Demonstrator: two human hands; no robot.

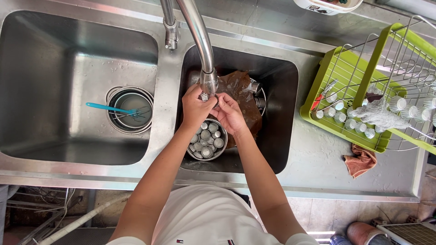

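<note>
The double steel sink (168, 154) filled most of the view, its two basins side by side. The basin at nine o'clock held a stack of round pans (131, 110) over the drain, with a blue-handled whisk (109, 108) laid across them, seemingly parked there to soak or wait. At three o'clock a green drying rack (349, 86) with a wire frame stood on the counter, a row of small fluted metal moulds (345, 119) set along its near edge to drain and a grey cloth (380, 114) draped over the wires. A rust-coloured rag (360, 160) lay crumpled at four o'clock.

The curved tap (200, 41) came down from twelve o'clock and ended over the right basin, where a brown tray (243, 90) leaned against other metalware. Just below centre sat a round metal bowl (207, 139) full of more small moulds, kept directly beneath the hands so pieces could be taken out easily.

Both hands met right under the spout. The left hand (195, 106) and the right hand (229, 113) were curled with fingertips pinched together around one small mould (205, 96), barely visible between them, held up to the tap's mouth, apparently for rinsing. Whether water was running could not be told.
</note>
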